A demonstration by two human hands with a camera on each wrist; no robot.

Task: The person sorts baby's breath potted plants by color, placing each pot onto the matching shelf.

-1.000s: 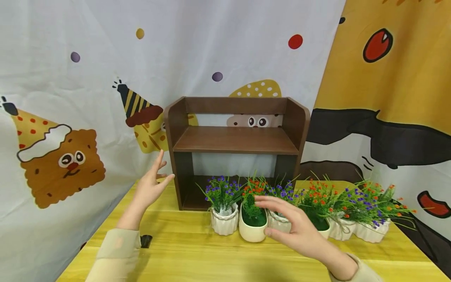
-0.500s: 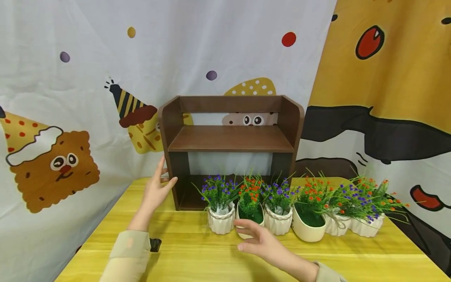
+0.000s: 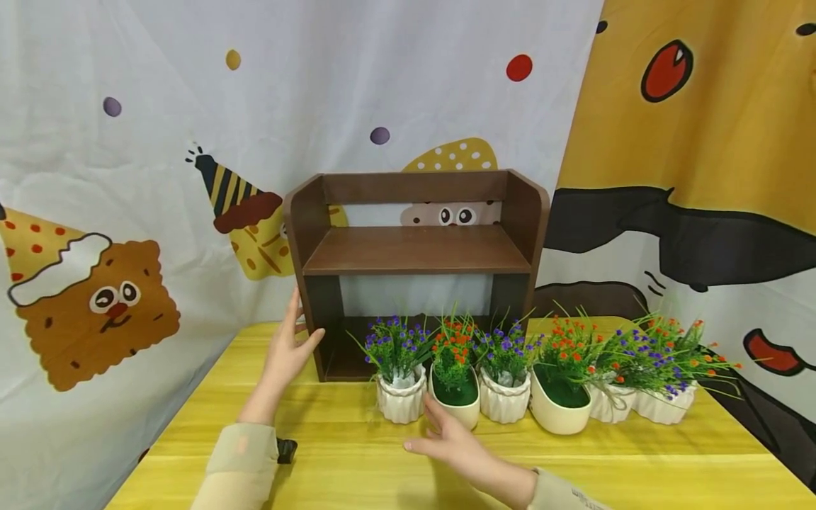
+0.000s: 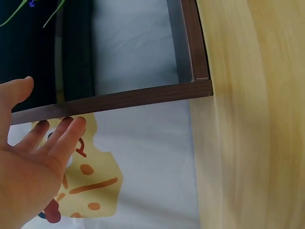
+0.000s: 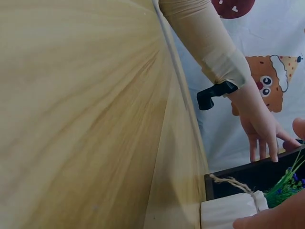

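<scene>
A brown two-tier wooden shelf [image 3: 417,249] stands on the table. At its left side is my left hand [image 3: 283,360], fingers extended along the outer face and thumb in front; in the left wrist view the fingertips [image 4: 76,124] meet or nearly meet the panel edge. My right hand [image 3: 455,445], fingers loosely straight, reaches toward the leftmost white ribbed flowerpot [image 3: 401,402] with purple flowers. Its fingertips are beside that pot, close to the cream oval pot [image 3: 462,413] with red flowers; contact cannot be told. The right wrist view shows the white pot [image 5: 228,211] with twine.
Several more potted flowers line up to the right, including a white ribbed pot [image 3: 505,400] and a cream oval pot [image 3: 561,407]. A cartoon-print curtain [image 3: 408,85] hangs behind the yellow wooden table [image 3: 357,460]. A small black device [image 3: 287,451] sits by the left cuff.
My left hand has moved right and slightly down to the shelf's side. My right hand has moved left and down toward the leftmost pots. The head view has shifted slightly.
</scene>
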